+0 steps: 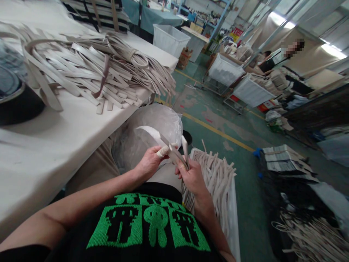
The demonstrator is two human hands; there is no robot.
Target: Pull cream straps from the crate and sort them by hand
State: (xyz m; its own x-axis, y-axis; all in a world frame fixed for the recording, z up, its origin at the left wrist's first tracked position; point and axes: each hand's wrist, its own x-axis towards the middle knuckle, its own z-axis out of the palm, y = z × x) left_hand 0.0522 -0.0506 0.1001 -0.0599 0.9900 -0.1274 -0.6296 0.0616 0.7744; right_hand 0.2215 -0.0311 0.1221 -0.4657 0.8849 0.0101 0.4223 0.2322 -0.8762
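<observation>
Between my two hands, above my lap, is a pale beige strap [176, 155] with a curved end and edges that look folded or doubled. My left hand [151, 162] pinches it with wrapped fingers; white tape or a finger cover [163, 151] is on one finger. Closed around the strap's other part is my right hand [193, 174]. A clear plastic bag [160, 118] hangs open just beyond my hands. At my right side a white bin [235, 203] holds many similar beige strips [215, 178].
On the white table [81, 138] to my left lies a big pile of beige straps [95, 72], beside a black round container [20, 103]. Wheeled white bins [225, 71] and a person [278, 56] are across the green floor. More strips [313, 233] lie at lower right.
</observation>
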